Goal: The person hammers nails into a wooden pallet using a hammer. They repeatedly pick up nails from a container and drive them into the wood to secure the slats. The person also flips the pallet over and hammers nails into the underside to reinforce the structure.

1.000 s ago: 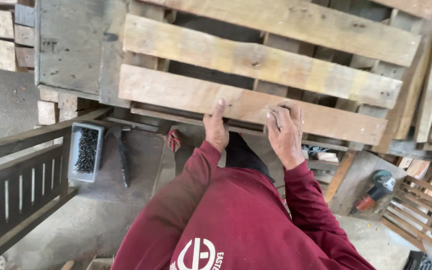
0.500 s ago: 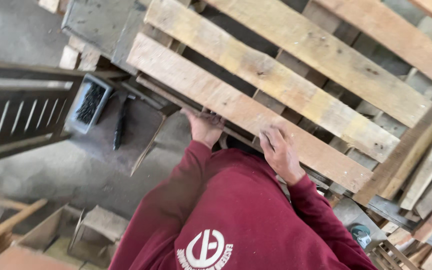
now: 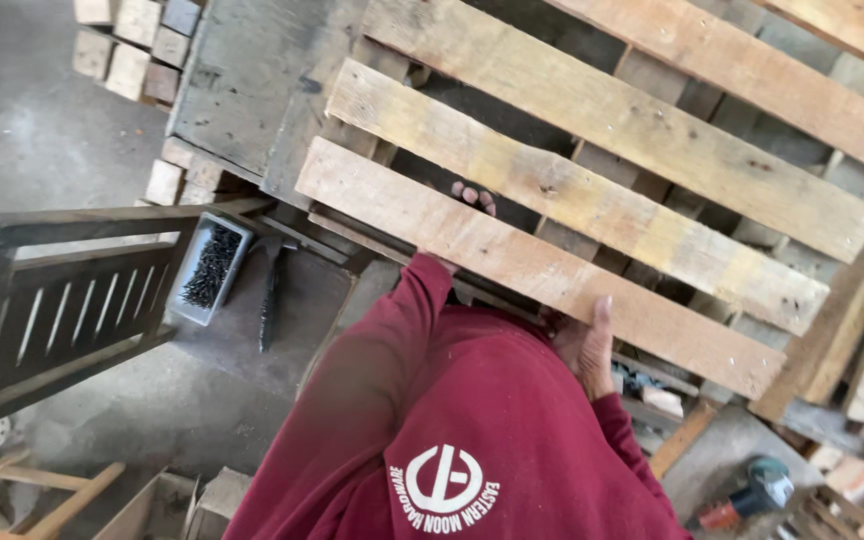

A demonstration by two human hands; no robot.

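While the camera looked down over a dark red sleeve, both hands were at the nearest board of a wooden pallet.

Pallet (image 3: 592, 200): pale, rough slats ran slantwise across the upper right of the view, with dark gaps between them; it lay over other timber and reached past the top and right edges.

Nearest board (image 3: 512, 262): the lowest slat of the pallet, just above the person's chest, touched by both hands.

Left hand (image 3: 474, 196): reached under the board from below; only the fingertips showed, curled up through the gap at the board's far edge and lying close together, hooked on the wood.

Right hand (image 3: 584, 345): pressed at the board's near edge, thumb up against the wood; the other fingers were hidden beneath, so whether they were spread could not be told.

Sleeves (image 3: 372, 370): dark red, covering both arms to the wrists.

Tray of nails (image 3: 210, 268): a small grey tray full of dark nails, on the surface to the left, well apart from the hands.

Hammer (image 3: 270, 292): dark, lying just beside the tray.

Wooden blocks (image 3: 132, 45): short offcuts stacked at the upper left.

Power tool (image 3: 757, 492): green and red, on the floor at the lower right.
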